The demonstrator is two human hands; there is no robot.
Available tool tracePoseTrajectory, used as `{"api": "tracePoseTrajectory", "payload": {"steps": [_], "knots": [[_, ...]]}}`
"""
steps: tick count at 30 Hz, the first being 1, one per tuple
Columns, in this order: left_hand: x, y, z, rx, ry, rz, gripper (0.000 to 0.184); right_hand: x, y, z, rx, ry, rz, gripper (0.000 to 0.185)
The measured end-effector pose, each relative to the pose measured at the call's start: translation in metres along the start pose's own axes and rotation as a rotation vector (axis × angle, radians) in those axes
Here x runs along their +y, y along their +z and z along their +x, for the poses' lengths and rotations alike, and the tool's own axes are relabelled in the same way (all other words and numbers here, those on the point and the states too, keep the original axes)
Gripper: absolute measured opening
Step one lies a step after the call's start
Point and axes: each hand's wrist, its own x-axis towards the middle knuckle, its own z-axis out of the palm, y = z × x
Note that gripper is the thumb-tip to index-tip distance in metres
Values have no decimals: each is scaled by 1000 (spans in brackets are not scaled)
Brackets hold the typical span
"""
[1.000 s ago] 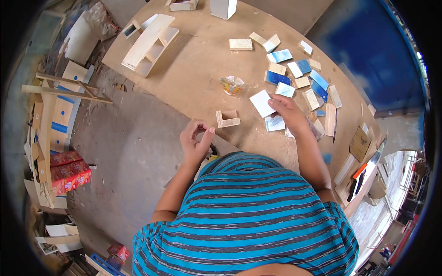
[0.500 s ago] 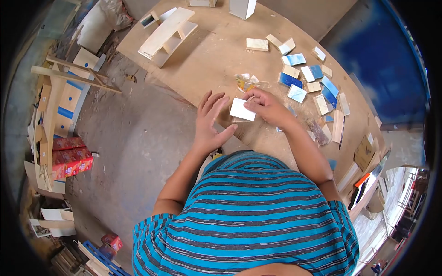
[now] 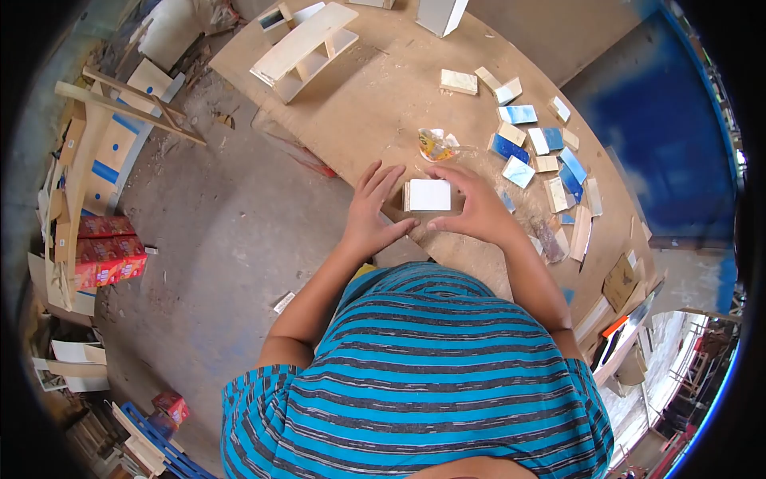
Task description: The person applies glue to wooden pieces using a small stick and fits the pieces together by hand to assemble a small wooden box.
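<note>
Near the front edge of the wooden table (image 3: 375,120) lies a small block with a white top (image 3: 429,195); a strip of bare wood shows along its left side. My left hand (image 3: 372,209) is at the left of it, thumb and fingers spread apart and holding nothing. On the other side my right hand (image 3: 476,209) curves around the block's right end, thumb and forefinger apart. A gap shows between each hand and the block. Just beyond the block is a crumpled yellow wrapper (image 3: 436,147).
Several blue, white and bare wood blocks (image 3: 508,149) are scattered to the right. A wooden shelf piece (image 3: 307,48) stands at the table's far left. Red boxes (image 3: 108,259) sit on the floor at left. An orange-and-black handled tool (image 3: 613,329) lies at lower right.
My right hand has let go of the white-topped piece, which now rests on the table, and its fingers have opened. My left hand has shifted slightly right. The camera view has shifted a little.
</note>
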Motion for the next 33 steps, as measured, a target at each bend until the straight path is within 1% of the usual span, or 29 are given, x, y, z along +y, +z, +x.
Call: {"api": "tracePoseTrajectory", "payload": {"steps": [1,4,7,10,13,14,17,18,21,22,25,27,28,30,33], "knots": [[-2,1,0,-6,8,14,90,2,-1,-2,4,-33,-72,62],[-2,1,0,-33,-24,-2,85,0,-11,-8,-19,163,97,61],[-3,-3,-1,-36,-3,-41,86,14,-37,-27,98,284,150,61],[-1,-7,-1,-73,3,-77,89,51,-57,-46,198,463,130,62],[-4,-4,3,-102,6,-67,89,57,-63,-51,283,353,-295,62],[-4,-4,5,-114,8,-61,89,54,-56,-53,414,246,-448,59],[-5,-5,8,-138,26,-78,87,35,-45,-47,428,72,-581,62],[-5,-5,8,-136,39,-106,85,24,-40,-45,416,24,-517,52],[-15,-1,6,-107,43,-209,79,21,-9,-42,268,-32,-249,44],[-16,0,6,-93,37,-247,77,20,0,-39,251,-43,-220,40],[-14,1,6,-46,19,-154,73,20,16,-37,207,-54,-131,30],[-6,-1,3,-79,-34,-48,74,20,21,-40,187,-30,-68,26],[-2,-3,0,-96,-64,5,74,17,21,-43,161,-49,-68,26],[2,-6,-7,-133,-62,14,79,11,17,-50,111,-87,-70,26],[8,-12,-13,-195,-64,-34,90,11,21,-61,81,-79,-16,33]]}}
